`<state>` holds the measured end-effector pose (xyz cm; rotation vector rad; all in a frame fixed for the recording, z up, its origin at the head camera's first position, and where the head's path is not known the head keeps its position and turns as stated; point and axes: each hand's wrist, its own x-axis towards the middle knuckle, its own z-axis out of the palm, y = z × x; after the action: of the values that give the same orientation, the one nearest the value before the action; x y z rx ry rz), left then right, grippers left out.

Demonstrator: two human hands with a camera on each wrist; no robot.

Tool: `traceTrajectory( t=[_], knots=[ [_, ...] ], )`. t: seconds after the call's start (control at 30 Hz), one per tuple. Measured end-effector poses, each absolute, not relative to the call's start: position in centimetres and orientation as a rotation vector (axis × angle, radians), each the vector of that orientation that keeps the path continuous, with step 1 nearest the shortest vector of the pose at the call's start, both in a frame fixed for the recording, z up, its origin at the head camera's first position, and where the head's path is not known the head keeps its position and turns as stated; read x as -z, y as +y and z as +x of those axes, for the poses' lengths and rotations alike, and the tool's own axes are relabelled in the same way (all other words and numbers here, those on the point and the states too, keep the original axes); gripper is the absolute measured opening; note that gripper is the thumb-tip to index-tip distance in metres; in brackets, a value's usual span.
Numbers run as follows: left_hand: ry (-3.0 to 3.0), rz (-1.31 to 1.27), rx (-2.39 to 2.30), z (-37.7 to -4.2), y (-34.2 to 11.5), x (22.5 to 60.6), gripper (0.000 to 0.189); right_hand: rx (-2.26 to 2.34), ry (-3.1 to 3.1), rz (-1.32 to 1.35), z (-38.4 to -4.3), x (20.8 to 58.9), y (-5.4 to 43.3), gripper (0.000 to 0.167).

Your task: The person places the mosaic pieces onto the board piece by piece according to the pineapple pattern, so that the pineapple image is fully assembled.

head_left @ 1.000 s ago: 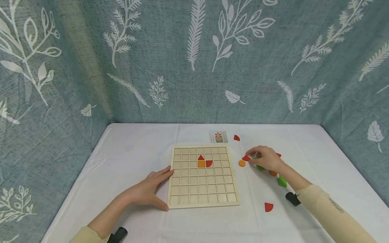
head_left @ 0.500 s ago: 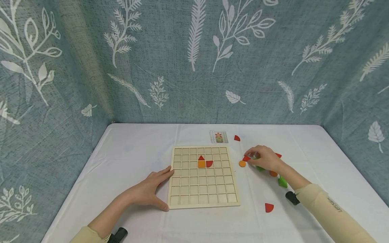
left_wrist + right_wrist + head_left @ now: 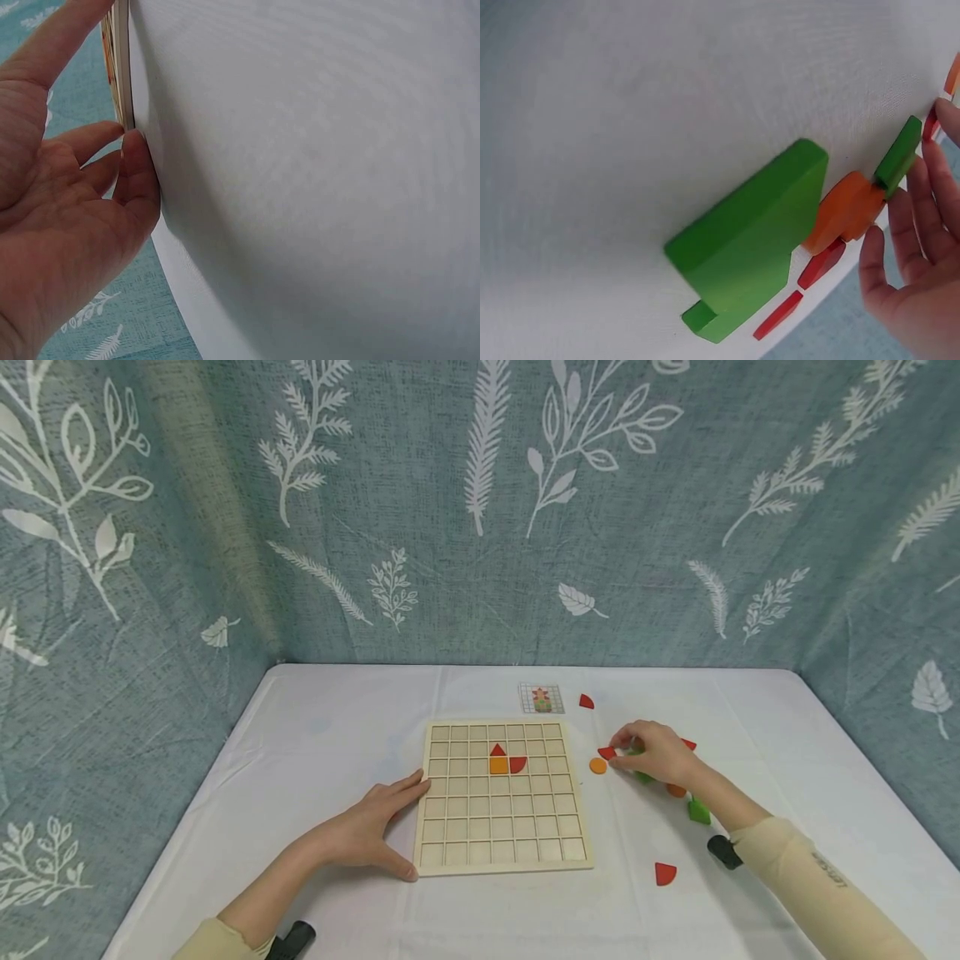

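Observation:
My right hand (image 3: 654, 753) pinches a small flat red piece (image 3: 606, 752) between thumb and fingertips, low over the table; its exact outline is partly covered. In the right wrist view the same red piece (image 3: 931, 125) shows between the fingertips, with a green block (image 3: 900, 154) close by the other fingers. An orange disc (image 3: 597, 766) lies just in front of the pinched piece. My left hand (image 3: 367, 828) spreads its fingers and thumb against the left edge of the wooden grid board (image 3: 500, 828). On the board sit a red triangle (image 3: 497, 750), an orange square (image 3: 498, 766) and a red quarter-circle (image 3: 517, 765).
A small pattern card (image 3: 542, 698) lies behind the board, beside a loose red quarter-circle (image 3: 587, 701). Another red quarter-circle (image 3: 665, 873) lies at the front right. Green blocks (image 3: 699, 812) and orange pieces (image 3: 677, 791) lie around the right forearm. A patterned curtain (image 3: 420, 510) surrounds the table.
The right hand's fingers shift slightly around the red piece, which turns a little in place. The left hand stays at the board's edge.

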<state>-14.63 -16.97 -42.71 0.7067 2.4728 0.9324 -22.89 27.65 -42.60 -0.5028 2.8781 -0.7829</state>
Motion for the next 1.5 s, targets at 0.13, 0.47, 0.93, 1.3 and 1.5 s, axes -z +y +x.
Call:
traceTrajectory(
  t=[0.13, 0.47, 0.93, 1.3, 1.5],
  knots=[
    [2.474, 0.706, -0.929, -14.6, -17.0, 42.7, 0.115, 0.783, 2.892, -0.505, -22.9, 42.6, 27.7, 0.023],
    [2.471, 0.699, -0.932, -14.6, -17.0, 42.6, 0.115, 1.055, 2.886, -0.360, -22.2, 42.2, 24.9, 0.025],
    [2.474, 0.685, -0.933, -14.6, -16.9, 42.8, 0.115, 1.182, 2.817, -0.535, -22.0, 42.4, 17.1, 0.023],
    [2.465, 0.705, -0.935, -14.7, -17.0, 42.8, 0.115, 1.018, 2.812, -0.695, -21.9, 42.6, 12.4, 0.025],
    [2.472, 0.716, -0.934, -14.7, -17.0, 42.9, 0.115, 0.851, 2.873, -0.728, -22.2, 42.5, 11.0, 0.027]
  ],
)
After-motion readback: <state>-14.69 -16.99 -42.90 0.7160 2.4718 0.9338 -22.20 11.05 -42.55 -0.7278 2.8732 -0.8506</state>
